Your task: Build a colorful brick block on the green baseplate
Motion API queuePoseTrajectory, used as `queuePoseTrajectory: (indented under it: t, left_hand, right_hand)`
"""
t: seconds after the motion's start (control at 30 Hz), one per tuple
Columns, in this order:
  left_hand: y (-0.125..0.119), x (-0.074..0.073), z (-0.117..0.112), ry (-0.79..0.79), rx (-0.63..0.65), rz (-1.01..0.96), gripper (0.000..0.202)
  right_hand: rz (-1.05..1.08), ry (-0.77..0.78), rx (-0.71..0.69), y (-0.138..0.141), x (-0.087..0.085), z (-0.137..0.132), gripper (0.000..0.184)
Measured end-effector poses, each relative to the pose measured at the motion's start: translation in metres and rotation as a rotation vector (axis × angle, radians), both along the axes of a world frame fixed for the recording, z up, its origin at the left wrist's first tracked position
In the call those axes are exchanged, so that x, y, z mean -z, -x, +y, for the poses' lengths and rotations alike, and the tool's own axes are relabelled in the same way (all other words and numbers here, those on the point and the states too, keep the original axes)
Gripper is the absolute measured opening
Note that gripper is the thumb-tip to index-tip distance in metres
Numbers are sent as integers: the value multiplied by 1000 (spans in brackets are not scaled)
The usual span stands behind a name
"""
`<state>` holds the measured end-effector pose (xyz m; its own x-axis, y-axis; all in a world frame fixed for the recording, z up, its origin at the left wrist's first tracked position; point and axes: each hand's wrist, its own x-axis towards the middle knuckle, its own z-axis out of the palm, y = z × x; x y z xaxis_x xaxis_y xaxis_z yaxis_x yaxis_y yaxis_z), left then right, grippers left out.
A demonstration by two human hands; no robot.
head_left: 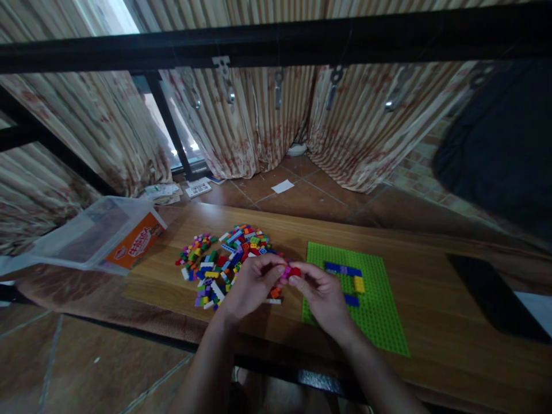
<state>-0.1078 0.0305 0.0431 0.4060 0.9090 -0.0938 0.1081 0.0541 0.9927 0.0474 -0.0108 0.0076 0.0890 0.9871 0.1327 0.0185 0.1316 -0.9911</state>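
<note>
My left hand (254, 284) pinches a small pink brick (286, 271) between thumb and fingers. Against it, my right hand (323, 292) grips a red brick (295, 272); the two bricks touch, and whether they are locked together I cannot tell. Both hands hover above the table between a loose pile of coloured bricks (233, 253) and a green baseplate (379, 299). On that plate stand blue bricks (351, 300) and a yellow brick (359, 284) in a partial outline, with a purple piece (344, 269) in its far row. My right hand hides part of this outline.
A clear plastic tub (90, 230) with an orange label lies at the table's left end. A dark flat object (495, 299) rests at the right. Beyond the wooden table (276, 221) are a tiled floor, striped curtains and a black overhead bar (276, 43) with metal clips.
</note>
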Motion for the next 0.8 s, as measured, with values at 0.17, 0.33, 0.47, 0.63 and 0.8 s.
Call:
queuePoseTrajectory:
  t: [0.17,0.33,0.47,0.63,0.8]
  left_hand:
    - [26,7,13,-117,-126,209,22]
    - [45,13,19,-335,-205,576,17]
    - [43,13,18,-414,-185,591,21]
    - [42,15,19,-413,-206,589,26]
    - [50,11,20,-394,-279,631,29]
  right_hand:
    - [183,81,2,4,1,2,29]
    - [165,83,-21,4,0,4,28]
    - [104,75,-16,7,1,4,26]
    - [127,122,24,6,6,3,29]
    - [-362,-7,64,-1,9,0,20]
